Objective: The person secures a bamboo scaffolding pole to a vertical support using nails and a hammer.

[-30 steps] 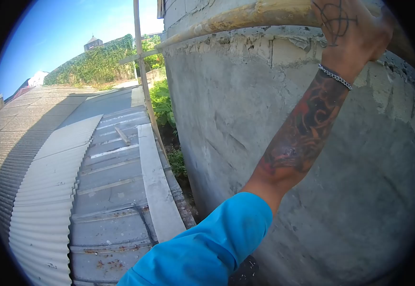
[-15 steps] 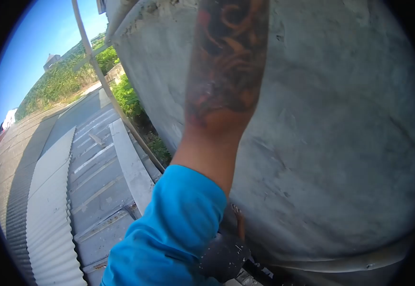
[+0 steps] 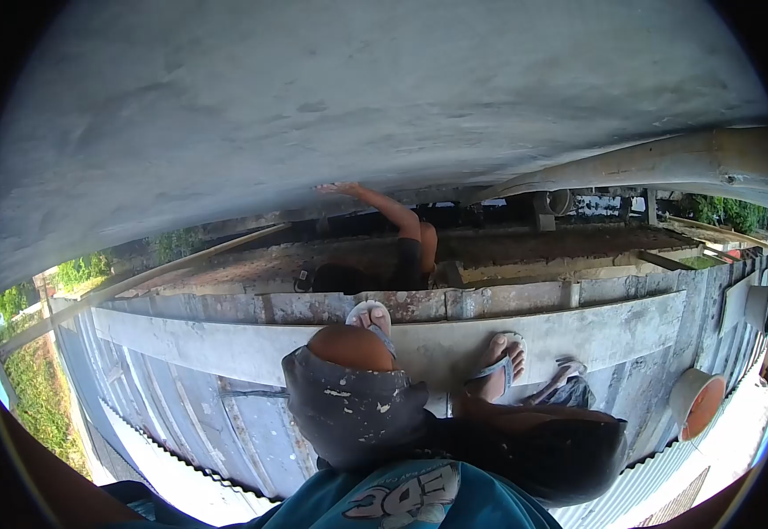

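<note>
Neither of my hands shows; only parts of my arms show, dark at the lower left and lower right edges. A grey plastered wall (image 3: 313,97) fills the upper part of the view. Below me, my sandalled feet (image 3: 494,366) stand on a long pale board (image 3: 216,344) laid over the metal roof. My knees are bent, in dark shorts (image 3: 349,410) spattered with white. Beside my right foot lies a crumpled grey thing (image 3: 569,383).
Beneath the roof edge, another person's arm (image 3: 388,204) reaches up, the hand at the wall's lower part. A bucket (image 3: 700,404) with an orange inside stands at the right on the metal roof (image 3: 164,379). A pole (image 3: 137,273) slants across the left; bamboo (image 3: 631,163) runs under the wall.
The view has swung from the wall and my raised, tattooed forearm down to my legs and feet. That forearm has left the middle of the view; the bucket and other person's arm now show.
</note>
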The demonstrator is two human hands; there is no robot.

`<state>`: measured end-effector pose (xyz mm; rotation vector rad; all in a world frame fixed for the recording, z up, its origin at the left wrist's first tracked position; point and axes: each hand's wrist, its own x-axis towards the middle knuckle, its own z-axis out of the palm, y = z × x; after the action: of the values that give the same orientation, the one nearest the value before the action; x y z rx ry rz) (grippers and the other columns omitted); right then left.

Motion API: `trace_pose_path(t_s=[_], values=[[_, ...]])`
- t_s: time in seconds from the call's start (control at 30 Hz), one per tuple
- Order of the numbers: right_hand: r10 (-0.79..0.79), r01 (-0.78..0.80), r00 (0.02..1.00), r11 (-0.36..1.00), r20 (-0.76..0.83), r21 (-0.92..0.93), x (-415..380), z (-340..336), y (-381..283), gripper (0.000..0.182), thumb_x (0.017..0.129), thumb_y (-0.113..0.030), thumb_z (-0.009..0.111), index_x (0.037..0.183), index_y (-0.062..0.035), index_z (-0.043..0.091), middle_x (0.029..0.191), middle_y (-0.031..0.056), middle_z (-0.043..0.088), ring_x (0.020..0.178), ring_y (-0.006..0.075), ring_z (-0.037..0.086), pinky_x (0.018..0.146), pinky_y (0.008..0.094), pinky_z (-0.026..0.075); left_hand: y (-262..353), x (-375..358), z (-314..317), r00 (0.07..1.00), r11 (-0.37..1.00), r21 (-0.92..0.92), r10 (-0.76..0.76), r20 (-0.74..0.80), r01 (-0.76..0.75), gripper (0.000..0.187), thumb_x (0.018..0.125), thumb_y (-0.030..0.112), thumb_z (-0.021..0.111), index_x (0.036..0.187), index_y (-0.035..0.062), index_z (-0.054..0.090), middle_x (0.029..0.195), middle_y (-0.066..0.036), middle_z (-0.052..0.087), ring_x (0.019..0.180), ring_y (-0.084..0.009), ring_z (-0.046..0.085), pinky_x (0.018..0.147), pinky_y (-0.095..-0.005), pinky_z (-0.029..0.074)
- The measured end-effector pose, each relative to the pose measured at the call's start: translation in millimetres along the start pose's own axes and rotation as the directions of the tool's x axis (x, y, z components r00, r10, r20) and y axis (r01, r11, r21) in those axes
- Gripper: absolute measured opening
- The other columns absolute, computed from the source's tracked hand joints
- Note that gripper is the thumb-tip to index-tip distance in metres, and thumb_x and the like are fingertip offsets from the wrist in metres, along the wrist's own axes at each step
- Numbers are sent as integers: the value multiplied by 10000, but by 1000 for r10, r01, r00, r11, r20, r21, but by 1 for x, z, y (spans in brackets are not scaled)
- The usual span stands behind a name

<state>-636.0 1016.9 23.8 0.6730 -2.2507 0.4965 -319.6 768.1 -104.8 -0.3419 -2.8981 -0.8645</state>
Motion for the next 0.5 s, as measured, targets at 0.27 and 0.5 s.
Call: trace_pose_path(t_s=[0.27,0.5], values=[[127,-125,991,990,39,-61,-61,-13,24,645,661,-221,783,1171,92,543,1075,227,654,1037,322,629,892,375,483,-4,5,5,998,999,-11,-36,48,36,702,895,632,408,1094,-10,608,1094,-248,553,1048,-379,520,887,-435,382],[107,-101,993,988,45,-117,-60,-39,27,664,654,-223,784,1179,102,537,1076,234,652,1036,326,628,893,374,484,-12,13,8,999,999,-13,-43,31,44,697,895,625,412,1106,-12,601,1114,-252,541,1064,-383,509,898,-437,377]])
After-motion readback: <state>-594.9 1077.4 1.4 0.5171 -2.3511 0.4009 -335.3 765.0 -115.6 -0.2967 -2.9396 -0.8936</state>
